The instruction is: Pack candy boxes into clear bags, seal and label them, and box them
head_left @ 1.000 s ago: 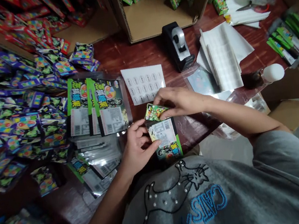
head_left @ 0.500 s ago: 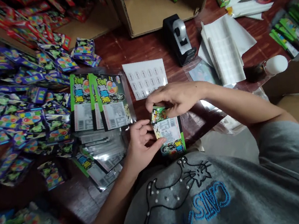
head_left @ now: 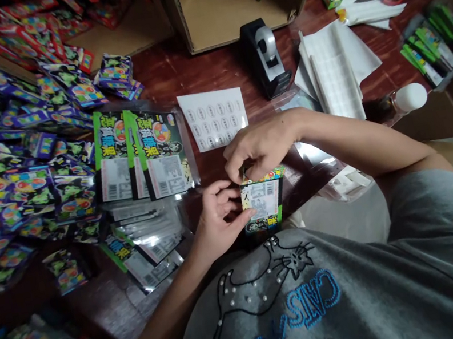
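Observation:
At the table's near edge, my left hand [head_left: 221,219] grips the side of a printed candy bag [head_left: 262,201], thumb on its white label and fingers curled at its edge. Over the top end of that bag, my right hand [head_left: 264,146] has its fingers bent down, closed on a small candy packet [head_left: 275,173]. Only a colourful strip of the packet shows below the fingers; how far it sits inside the bag cannot be made out. To the left lie several green-and-black printed bags [head_left: 157,146], overlapping, with more bags [head_left: 149,228] stacked below them.
A heap of purple packets [head_left: 28,179] covers the left. Behind are cartons [head_left: 223,19] with red and green packets. A sticker sheet [head_left: 214,116], a tape dispenser [head_left: 266,58], folded paper sheets [head_left: 331,71] and a white-capped bottle [head_left: 410,98] stand across the table.
My right hand has pushed lower over the top of the bag, and the green packet that showed between its fingers is now mostly hidden. The left hand keeps its grip.

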A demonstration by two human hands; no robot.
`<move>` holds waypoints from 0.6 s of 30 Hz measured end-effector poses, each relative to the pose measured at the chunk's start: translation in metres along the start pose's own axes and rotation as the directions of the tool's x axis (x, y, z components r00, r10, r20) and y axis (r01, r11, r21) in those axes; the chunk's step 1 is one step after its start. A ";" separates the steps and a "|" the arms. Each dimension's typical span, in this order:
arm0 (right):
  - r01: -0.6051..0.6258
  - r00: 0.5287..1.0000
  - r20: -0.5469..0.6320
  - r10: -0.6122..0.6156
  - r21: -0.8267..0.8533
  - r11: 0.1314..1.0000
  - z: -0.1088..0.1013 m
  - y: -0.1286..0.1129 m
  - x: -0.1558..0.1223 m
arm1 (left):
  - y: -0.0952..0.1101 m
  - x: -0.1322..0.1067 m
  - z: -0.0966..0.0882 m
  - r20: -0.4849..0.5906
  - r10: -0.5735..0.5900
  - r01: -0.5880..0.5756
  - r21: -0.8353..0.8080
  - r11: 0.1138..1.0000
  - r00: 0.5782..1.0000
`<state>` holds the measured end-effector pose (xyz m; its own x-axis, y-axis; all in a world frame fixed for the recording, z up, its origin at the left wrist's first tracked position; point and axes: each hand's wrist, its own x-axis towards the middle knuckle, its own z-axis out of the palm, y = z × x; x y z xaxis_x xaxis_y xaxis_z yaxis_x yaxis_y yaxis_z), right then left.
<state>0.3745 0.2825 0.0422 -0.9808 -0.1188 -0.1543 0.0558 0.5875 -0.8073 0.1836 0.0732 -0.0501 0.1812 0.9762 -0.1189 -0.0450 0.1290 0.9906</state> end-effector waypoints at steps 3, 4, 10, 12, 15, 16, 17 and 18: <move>-0.050 0.970 -0.241 0.034 -0.060 0.997 0.016 0.002 -0.005 | -0.001 0.000 -0.006 -0.066 0.008 -0.008 -0.003 1.000 0.998; -0.081 0.928 -0.368 0.056 -0.052 0.995 0.025 0.003 -0.007 | -0.002 -0.001 -0.009 -0.096 0.009 -0.010 -0.005 1.000 0.995; -0.047 0.752 -0.653 0.086 0.077 0.996 0.092 0.013 -0.016 | -0.006 -0.010 -0.021 -0.167 -0.031 0.035 0.016 0.999 0.985; -0.074 0.724 -0.677 0.133 0.116 0.991 0.109 0.012 -0.019 | -0.006 -0.012 -0.022 -0.148 -0.057 0.062 0.031 0.998 0.987; -0.094 0.689 -0.694 0.207 0.197 0.976 0.131 0.008 -0.023 | -0.006 -0.012 -0.024 -0.111 -0.065 0.071 0.047 0.996 0.992; -0.086 0.654 -0.718 0.240 0.244 0.966 0.139 0.006 -0.023 | -0.007 -0.011 -0.026 -0.107 -0.055 0.061 0.062 0.996 0.993; -0.062 0.599 -0.749 0.285 0.311 0.948 0.147 0.004 -0.022 | -0.007 -0.010 -0.028 -0.111 -0.036 0.046 0.086 0.995 0.993; -0.014 0.524 -0.781 0.338 0.389 0.921 0.155 0.002 -0.020 | -0.008 -0.009 -0.030 -0.123 -0.012 0.027 0.120 0.992 0.992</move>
<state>0.4229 0.1621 -0.0447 -0.6412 0.7620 0.0912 0.1377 0.2311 -0.9631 0.1530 0.0687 -0.0587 0.0593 0.9886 -0.1385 0.0781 0.1338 0.9879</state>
